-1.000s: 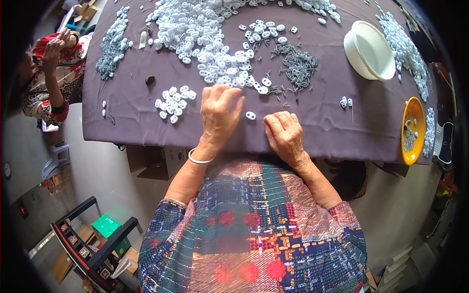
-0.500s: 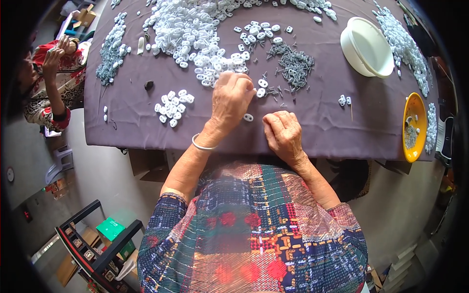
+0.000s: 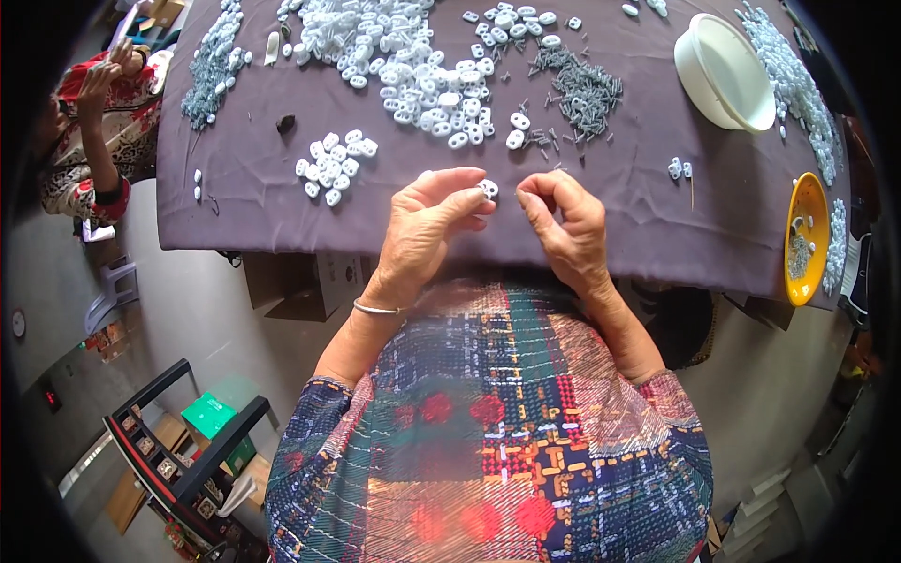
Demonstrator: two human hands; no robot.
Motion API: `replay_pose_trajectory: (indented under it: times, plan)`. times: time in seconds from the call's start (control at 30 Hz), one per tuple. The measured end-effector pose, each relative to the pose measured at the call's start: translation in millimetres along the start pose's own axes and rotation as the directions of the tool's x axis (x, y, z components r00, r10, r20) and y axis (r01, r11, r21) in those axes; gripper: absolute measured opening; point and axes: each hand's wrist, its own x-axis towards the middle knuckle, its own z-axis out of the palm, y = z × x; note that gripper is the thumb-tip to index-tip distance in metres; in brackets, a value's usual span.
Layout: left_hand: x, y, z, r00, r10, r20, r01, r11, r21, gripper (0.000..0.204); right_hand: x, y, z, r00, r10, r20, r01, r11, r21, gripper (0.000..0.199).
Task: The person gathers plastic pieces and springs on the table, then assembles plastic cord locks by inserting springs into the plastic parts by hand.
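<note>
Fingers of the left hand (image 3: pixel 427 220) pinch one small white clip (image 3: pixel 488 188) above the purple cloth (image 3: pixel 648 225), the right hand (image 3: pixel 563 220) curled narrow beside it, a small finished cluster (image 3: pixel 333 164) set aside, the big white heap (image 3: pixel 413 66) and nails (image 3: pixel 582 89) apparently left.

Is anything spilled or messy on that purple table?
Nothing looks spilled. The white plastic pieces and the grey pins lie in loose heaps on the purple cloth. The left hand pinches one white piece; the white bowl is upright.
</note>
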Motion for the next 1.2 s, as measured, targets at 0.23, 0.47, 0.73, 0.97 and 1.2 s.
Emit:
replay_pose_trajectory:
  times: [0.23, 0.47, 0.73, 0.97, 1.2]
  plan:
    - [-20.8, 3.5, 4.7, 0.994, 0.105, 0.042, -0.108, 0.992, 0.07, 0.021, -2.8, -17.8, 4.5, 0.979, 0.169, 0.115, -0.189, 0.962, 0.199, 0.009]
    - [-28.4, 4.9, 9.1, 0.988, 0.154, -0.009, -0.151, 0.981, 0.122, 0.018, -6.2, -19.4, 7.3, 0.961, 0.209, 0.183, -0.248, 0.943, 0.221, 0.01]
    - [-28.9, 1.2, 10.8, 0.972, 0.231, -0.037, -0.22, 0.955, 0.197, 0.017, -8.1, -20.7, 10.3, 0.951, 0.24, 0.194, -0.294, 0.895, 0.336, 0.012]
    - [-30.8, 4.7, 12.1, 0.975, 0.213, -0.06, -0.198, 0.96, 0.197, 0.018, -8.6, -21.8, 11.9, 0.942, 0.287, 0.171, -0.332, 0.861, 0.386, 0.012]
    - [-31.6, 1.3, 13.2, 0.964, 0.251, -0.088, -0.226, 0.948, 0.222, 0.017, -9.0, -21.2, 12.2, 0.941, 0.272, 0.203, -0.331, 0.866, 0.374, 0.012]
